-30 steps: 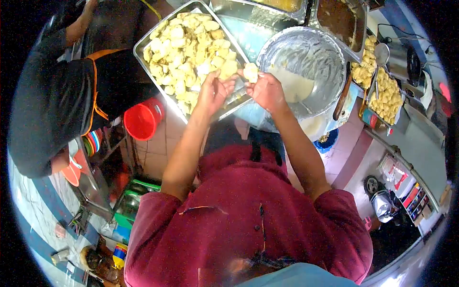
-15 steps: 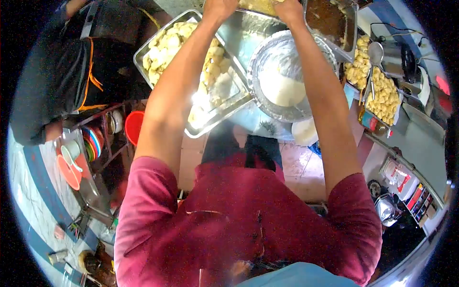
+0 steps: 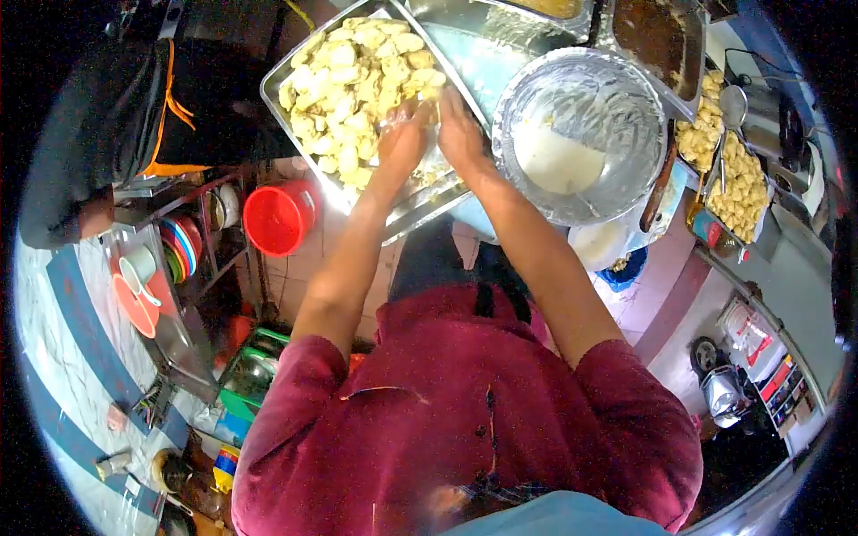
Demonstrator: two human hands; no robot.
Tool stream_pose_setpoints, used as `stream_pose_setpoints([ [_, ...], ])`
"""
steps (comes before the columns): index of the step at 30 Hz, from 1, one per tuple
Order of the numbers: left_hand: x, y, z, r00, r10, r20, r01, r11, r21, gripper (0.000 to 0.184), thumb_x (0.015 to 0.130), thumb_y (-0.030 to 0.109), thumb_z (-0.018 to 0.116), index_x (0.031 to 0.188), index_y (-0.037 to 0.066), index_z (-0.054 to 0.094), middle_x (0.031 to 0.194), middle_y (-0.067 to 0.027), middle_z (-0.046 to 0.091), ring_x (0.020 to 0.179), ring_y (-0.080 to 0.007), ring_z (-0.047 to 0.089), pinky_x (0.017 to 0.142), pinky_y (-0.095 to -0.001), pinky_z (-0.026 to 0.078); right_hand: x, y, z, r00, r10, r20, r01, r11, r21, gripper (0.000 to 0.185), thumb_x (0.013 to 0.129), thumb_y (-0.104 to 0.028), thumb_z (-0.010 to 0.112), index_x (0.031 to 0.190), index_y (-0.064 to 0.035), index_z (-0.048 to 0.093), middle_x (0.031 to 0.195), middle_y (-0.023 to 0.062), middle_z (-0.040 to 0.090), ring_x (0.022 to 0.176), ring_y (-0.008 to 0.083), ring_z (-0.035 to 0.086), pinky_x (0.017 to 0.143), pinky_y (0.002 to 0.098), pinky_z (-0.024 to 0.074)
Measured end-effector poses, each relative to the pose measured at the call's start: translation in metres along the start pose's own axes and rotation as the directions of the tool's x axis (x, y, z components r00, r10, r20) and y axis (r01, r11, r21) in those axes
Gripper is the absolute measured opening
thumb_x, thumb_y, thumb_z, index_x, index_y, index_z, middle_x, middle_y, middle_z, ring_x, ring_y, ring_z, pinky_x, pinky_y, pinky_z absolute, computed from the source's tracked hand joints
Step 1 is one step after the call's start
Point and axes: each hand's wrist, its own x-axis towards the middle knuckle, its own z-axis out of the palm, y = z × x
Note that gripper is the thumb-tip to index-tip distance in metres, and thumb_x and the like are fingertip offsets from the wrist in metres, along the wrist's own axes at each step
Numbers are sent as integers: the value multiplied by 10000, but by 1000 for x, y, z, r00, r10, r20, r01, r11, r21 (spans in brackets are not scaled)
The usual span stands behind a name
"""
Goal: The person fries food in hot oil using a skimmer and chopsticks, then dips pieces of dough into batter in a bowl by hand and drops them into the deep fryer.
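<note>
Pale yellow dough pieces (image 3: 344, 89) are heaped in a rectangular metal tray (image 3: 413, 214). Over the tray's right part, my left hand (image 3: 404, 138) touches the edge of the heap, its fingertips hidden among the pieces. Close beside it, my right hand (image 3: 459, 134) reaches into the tray with fingers stretched forward; what lies between the two hands is hard to make out. To the right of my right hand stands a large round metal basin (image 3: 643, 170), its inner wall smeared white, with pale batter (image 3: 559, 156) inside.
Metal containers (image 3: 657, 40) stand behind the basin. Trays of yellow pieces (image 3: 742, 192) with a ladle (image 3: 733, 107) are at the right. Below left of the tray is a red bucket (image 3: 280, 219). Another person in dark clothes (image 3: 98, 125) stands at the left, near stacked plates (image 3: 179, 246).
Both hands have come back from the far containers to the metal tray. The view has shifted, and the co-worker's arm at the left has moved.
</note>
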Motion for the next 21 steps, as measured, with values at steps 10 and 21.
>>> stream_pose_setpoints([
  [10, -13, 5, -13, 999, -46, 7, 46, 990, -134, 292, 845, 108, 650, 1121, 49, 578, 1003, -191, 632, 900, -335, 639, 812, -437, 509, -42, -9, 1, 917, 376, 135, -388, 918, 80, 399, 773, -217, 754, 1071, -13, 584, 966, 167, 630, 872, 292, 660, 724, 380, 528],
  [21, -31, 0, -30, 858, -341, 385, 331, -208, -921, 403, 949, 78, 577, 1304, -6, 405, 1202, -179, 579, 1019, -274, 638, 869, -344, 543, -36, -23, -51, 606, 273, 747, -618, -430, 658, 316, 953, -394, 568, 1168, -162, 573, 917, 48, 653, 691, 147, 551, 619, 280, 443],
])
